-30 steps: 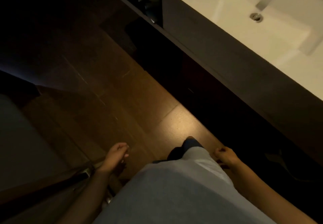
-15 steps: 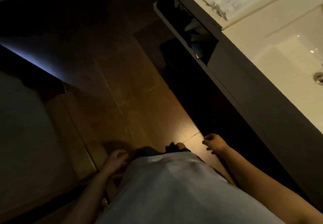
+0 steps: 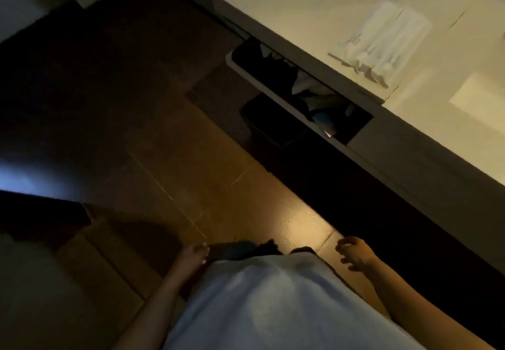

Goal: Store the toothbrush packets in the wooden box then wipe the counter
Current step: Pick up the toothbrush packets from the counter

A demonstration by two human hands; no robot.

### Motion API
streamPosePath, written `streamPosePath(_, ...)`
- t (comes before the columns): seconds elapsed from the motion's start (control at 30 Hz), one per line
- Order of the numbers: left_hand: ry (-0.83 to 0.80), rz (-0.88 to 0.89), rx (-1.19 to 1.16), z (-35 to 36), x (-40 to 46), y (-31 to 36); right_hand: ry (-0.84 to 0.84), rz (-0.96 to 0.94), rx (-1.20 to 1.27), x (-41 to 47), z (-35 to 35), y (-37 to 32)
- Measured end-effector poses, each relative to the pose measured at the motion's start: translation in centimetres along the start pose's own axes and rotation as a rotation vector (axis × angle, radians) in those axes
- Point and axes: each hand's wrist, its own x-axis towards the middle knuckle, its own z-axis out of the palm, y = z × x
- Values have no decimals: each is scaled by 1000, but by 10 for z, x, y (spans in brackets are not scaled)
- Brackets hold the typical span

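Note:
A pale counter (image 3: 314,8) runs along the upper right. On it lie several clear toothbrush packets (image 3: 382,41) in a loose pile near the counter's front edge. No wooden box shows in this view. My left hand (image 3: 191,256) hangs low at my side with fingers curled loosely and holds nothing. My right hand (image 3: 355,254) hangs at the other side, fingers apart and empty, well below and in front of the counter.
An open drawer (image 3: 300,90) with dark cloth items juts out under the counter. A dark bin (image 3: 273,120) stands on the brown tiled floor (image 3: 191,172) below it. A sink basin (image 3: 481,103) is at the right edge. My pale shirt (image 3: 273,308) fills the bottom.
My view has swung left along the counter: the tap and sink slid out to the right, and the packets and open drawer came into view. Both hands stay low and empty.

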Motion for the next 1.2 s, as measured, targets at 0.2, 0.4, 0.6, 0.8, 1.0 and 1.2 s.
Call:
streamPosePath(0.2, -67, 132, 266, -72, 44, 98, 37, 174, 297, -21, 41, -12)
streamPosePath(0.4, -128, 189, 284, -74, 82, 162, 71, 261, 420, -9, 44, -32)
streamPosePath(0.6, -149, 160, 370, -48, 106, 188, 81, 174, 369, 40, 9, -81)
streamPosePath(0.8, -125, 233, 481, -36, 131, 227, 80, 85, 280, 74, -39, -127)
streamPosePath(1.0, -203, 154, 613, -22, 144, 267, 94, -4, 195, 61, -73, -163)
streamPosePath(1.2, -346, 502, 743, -5, 111, 354, 187, -198, 92, -10, -118, -214)
